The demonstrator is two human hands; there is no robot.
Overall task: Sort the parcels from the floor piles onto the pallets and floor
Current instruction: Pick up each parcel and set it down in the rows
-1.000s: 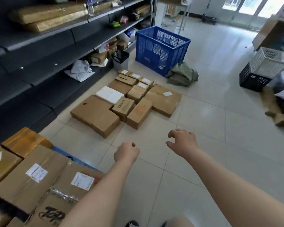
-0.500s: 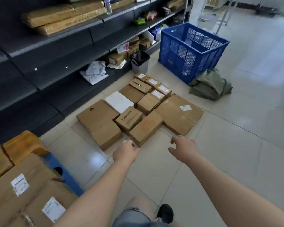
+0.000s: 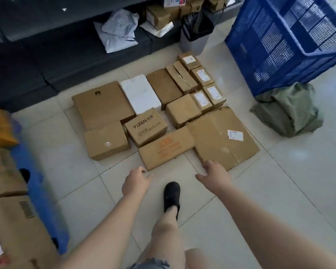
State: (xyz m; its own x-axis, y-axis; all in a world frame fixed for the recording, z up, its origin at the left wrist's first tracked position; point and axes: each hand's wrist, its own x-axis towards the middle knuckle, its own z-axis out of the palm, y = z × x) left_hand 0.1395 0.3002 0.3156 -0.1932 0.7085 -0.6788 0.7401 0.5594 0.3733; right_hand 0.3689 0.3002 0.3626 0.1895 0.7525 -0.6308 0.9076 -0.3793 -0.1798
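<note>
Several cardboard parcels lie flat on the tiled floor in front of me. Nearest is a long box with orange print, flanked by a large flat box with a white label on its right and a box marked YIZAN behind it. A white parcel lies further back. My left hand hovers just short of the orange-print box's near left corner, fingers loosely curled, holding nothing. My right hand hangs over the near edge of the large flat box, fingers relaxed and empty.
A blue pallet loaded with boxes stands at my left. A blue mesh crate and a green sack sit at the right. Dark shelving runs along the back, a grey bin beside it. My shoe is between my hands.
I have stepped forward and leaned down; the floor parcels are now much closer. Both hands have come forward to the near edge of the parcels, still empty.
</note>
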